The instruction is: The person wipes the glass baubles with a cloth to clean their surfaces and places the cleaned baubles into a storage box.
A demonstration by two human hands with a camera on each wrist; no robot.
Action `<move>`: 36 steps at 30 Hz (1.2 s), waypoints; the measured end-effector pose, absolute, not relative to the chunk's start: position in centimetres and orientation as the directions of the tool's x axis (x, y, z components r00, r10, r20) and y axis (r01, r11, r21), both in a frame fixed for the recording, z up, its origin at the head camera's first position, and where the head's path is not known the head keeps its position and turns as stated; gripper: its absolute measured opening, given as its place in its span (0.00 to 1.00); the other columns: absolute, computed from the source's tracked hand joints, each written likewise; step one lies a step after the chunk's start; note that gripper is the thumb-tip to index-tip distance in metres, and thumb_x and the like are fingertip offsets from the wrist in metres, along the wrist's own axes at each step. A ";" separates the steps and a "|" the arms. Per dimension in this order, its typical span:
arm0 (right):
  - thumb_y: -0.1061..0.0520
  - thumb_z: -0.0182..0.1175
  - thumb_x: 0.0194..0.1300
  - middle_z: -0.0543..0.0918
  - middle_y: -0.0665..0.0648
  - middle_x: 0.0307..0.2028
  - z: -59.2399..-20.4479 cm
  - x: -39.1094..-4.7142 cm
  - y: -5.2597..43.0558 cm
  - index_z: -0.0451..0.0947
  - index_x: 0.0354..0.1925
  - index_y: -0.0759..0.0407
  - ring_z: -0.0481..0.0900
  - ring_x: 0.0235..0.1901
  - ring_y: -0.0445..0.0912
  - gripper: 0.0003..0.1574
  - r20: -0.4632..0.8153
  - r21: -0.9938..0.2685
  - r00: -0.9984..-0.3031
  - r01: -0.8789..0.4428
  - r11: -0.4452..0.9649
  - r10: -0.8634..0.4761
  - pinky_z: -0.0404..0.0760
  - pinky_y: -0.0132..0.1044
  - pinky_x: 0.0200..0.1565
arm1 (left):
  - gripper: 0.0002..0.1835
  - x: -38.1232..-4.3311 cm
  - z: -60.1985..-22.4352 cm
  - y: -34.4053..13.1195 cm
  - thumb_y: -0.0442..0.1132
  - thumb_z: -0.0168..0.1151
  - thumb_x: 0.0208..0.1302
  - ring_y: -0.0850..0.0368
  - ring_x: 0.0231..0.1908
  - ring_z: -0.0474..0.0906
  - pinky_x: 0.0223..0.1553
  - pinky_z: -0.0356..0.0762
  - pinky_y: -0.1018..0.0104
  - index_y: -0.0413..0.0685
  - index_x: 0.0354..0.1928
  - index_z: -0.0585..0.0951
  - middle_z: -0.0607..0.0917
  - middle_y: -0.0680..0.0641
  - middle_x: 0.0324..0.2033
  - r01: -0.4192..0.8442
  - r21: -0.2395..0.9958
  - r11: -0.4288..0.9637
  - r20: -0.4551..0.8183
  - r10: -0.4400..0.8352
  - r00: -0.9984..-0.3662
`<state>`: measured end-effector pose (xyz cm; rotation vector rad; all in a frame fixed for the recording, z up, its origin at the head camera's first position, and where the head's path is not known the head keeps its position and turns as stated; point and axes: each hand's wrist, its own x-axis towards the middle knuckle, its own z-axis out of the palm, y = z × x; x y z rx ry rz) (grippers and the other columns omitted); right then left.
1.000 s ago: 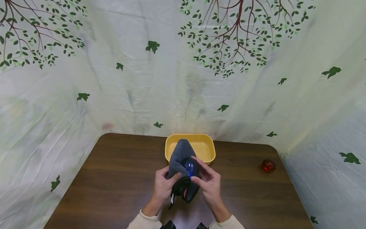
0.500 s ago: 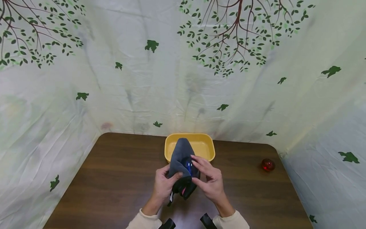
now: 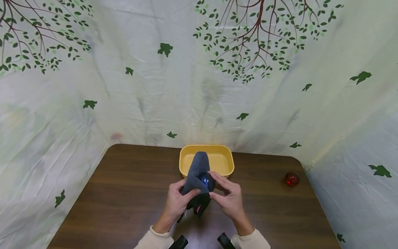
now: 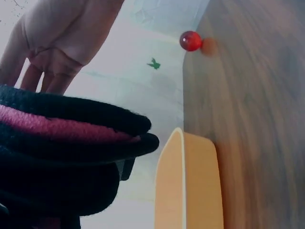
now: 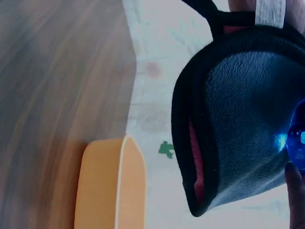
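My left hand (image 3: 178, 203) grips a folded grey cloth (image 3: 199, 167), thumb on top, above the near middle of the table. The cloth has black edging, a pink underside, a loop and a white tag (image 5: 270, 12). A shiny, see-through blue ball (image 3: 206, 181) lies against its right side, and my right hand (image 3: 228, 197) holds it there between fingers and thumb. Black-edged folds with pink between them (image 4: 66, 131) fill the lower left of the left wrist view. In the right wrist view only part of the blue ball (image 5: 298, 138) shows at the right edge.
A yellow plastic tub (image 3: 228, 160) stands behind the cloth, close to the table's far edge. Toward the right side of the brown wooden table (image 3: 130, 180) sits a see-through red ball (image 3: 292, 179). A leaf-printed white sheet (image 3: 186, 86) hangs behind.
The cloth has shifted and turned slightly between the hands, its lower folds and loop swinging left. The right wrist has moved a little outward. Both hands keep their hold.
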<state>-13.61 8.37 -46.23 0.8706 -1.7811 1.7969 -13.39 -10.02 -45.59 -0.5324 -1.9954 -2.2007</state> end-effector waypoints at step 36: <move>0.73 0.67 0.53 0.81 0.52 0.54 -48.1 -13.1 7.5 0.72 0.56 0.77 0.81 0.51 0.47 0.31 0.490 -0.845 -0.869 -0.455 -0.280 -0.065 0.80 0.38 0.46 | 0.15 -13.6 -46.1 -10.8 0.25 0.68 0.54 0.60 0.35 0.82 0.38 0.81 0.66 0.28 0.45 0.81 0.85 0.36 0.37 0.330 0.941 -0.074 0.338 0.212 -0.917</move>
